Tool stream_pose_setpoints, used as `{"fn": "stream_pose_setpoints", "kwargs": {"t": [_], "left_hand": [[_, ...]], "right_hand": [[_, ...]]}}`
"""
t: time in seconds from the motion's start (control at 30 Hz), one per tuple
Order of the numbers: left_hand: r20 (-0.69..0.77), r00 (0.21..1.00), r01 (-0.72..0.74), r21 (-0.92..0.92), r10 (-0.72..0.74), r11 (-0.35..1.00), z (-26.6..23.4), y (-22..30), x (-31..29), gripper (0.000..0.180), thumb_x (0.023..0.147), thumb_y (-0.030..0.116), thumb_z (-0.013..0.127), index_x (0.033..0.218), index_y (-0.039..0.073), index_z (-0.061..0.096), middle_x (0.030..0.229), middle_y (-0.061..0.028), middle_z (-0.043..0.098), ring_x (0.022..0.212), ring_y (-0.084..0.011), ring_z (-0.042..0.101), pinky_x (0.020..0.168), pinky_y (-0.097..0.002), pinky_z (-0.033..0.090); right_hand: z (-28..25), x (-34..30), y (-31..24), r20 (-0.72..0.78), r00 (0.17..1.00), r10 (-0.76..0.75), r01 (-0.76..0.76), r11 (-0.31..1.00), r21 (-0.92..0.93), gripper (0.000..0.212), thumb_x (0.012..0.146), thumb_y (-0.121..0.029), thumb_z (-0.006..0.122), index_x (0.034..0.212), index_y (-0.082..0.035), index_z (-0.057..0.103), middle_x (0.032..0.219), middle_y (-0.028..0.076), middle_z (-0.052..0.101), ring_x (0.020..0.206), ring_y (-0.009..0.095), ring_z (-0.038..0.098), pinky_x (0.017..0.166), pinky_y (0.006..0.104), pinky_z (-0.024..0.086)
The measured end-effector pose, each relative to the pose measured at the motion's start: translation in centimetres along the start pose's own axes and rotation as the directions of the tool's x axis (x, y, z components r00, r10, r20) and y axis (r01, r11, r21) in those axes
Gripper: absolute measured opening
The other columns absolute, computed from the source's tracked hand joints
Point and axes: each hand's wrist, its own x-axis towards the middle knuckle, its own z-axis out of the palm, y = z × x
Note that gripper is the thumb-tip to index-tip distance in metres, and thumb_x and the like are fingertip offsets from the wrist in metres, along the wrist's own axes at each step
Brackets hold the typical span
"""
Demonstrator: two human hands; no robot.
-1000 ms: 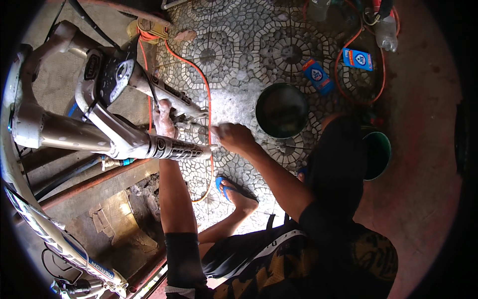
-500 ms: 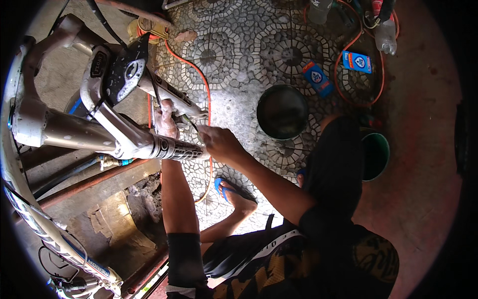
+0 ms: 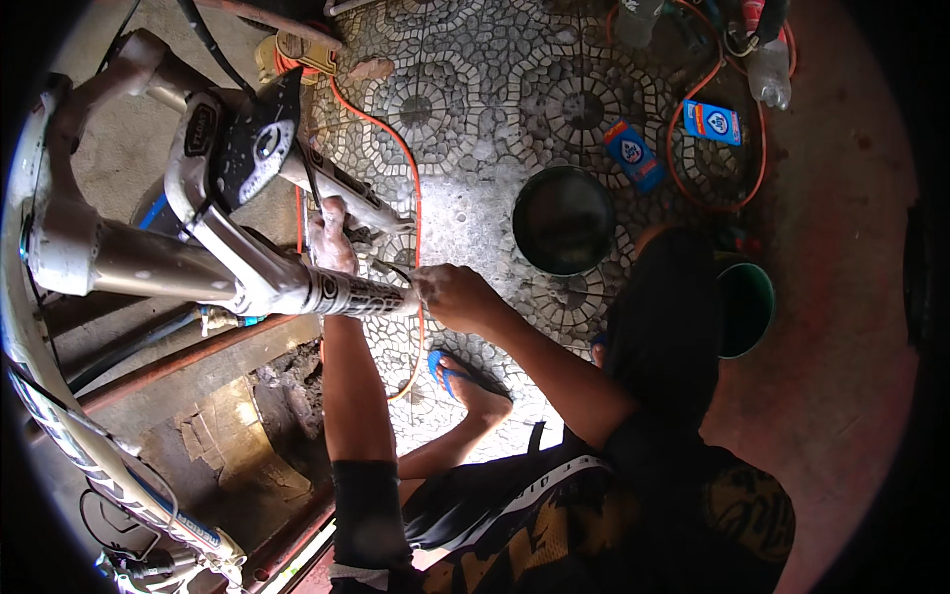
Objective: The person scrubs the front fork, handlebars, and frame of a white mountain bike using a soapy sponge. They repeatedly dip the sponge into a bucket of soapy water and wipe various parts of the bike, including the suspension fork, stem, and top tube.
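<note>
A silver bicycle fork (image 3: 262, 282), flecked with foam, reaches in from the left with its two legs pointing right. Between the legs is my left hand (image 3: 332, 238), wet with suds; its fingers are closed around a small dark part at the end of a black hose (image 3: 309, 176). The near leg hides some of that hand. My right hand (image 3: 457, 299) is closed just beyond the tip of the near leg. From its fingers a slim stick-like tool (image 3: 392, 268) points left toward the dark part; its working end is hard to make out.
A dark bucket of water (image 3: 563, 220) stands to the right on the patterned tiles, and a green bucket (image 3: 747, 307) beside my knee. Two blue packets (image 3: 633, 156), plastic bottles (image 3: 768, 74) and an orange cord (image 3: 416, 178) lie farther off. The bicycle frame (image 3: 94, 455) curves along the left.
My right hand has moved a little right and down, drawing the slim tool back from the dark part. My left hand keeps its hold, nearly still.
</note>
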Motion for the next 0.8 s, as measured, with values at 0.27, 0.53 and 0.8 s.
{"fn": "stream_pose_setpoints", "kwargs": {"t": [0.27,0.53,0.8], "left_hand": [[-0.036,0.997,-0.073,-0.123,0.069,0.99,1.5,0.6,0.0,0.079,0.086,0.074,0.059,0.102,-0.003,0.06,0.086,-0.0076,0.06,0.077,-0.0165,0.052,0.072,-0.033,0.041],[-0.064,0.997,-0.036,0.025,0.038,0.999,0.4,-1.5,0.5,0.068,0.086,0.069,0.064,0.112,0.006,0.061,0.093,-0.0005,0.06,0.079,-0.0129,0.054,0.07,-0.0309,0.044],[-0.088,0.989,-0.092,0.275,0.12,0.957,-0.1,-0.2,-0.4,0.071,0.094,0.065,0.056,0.121,0.0,0.059,0.108,-0.0051,0.059,0.097,-0.0172,0.051,0.09,-0.0321,0.041]], "right_hand": [[-5.6,1.4,-2.5,-0.016,0.999,-0.038,0.031,0.947,-0.32,0.032,0.098,-0.029,0.048,0.115,-0.009,0.066,0.105,0.018,0.072,0.088,0.037,0.071,0.079,0.0493,0.056],[-11.3,4.1,-8.7,0.071,0.997,-0.034,0.06,0.911,-0.408,0.031,0.081,-0.015,0.058,0.104,-0.001,0.074,0.108,0.017,0.072,0.099,0.032,0.071,0.081,0.0435,0.058],[-11.1,4.5,-7.5,0.084,0.993,-0.087,0.115,0.9,-0.421,0.032,0.092,-0.032,0.06,0.106,-0.006,0.071,0.1,0.016,0.073,0.09,0.032,0.07,0.078,0.0436,0.055]]}}
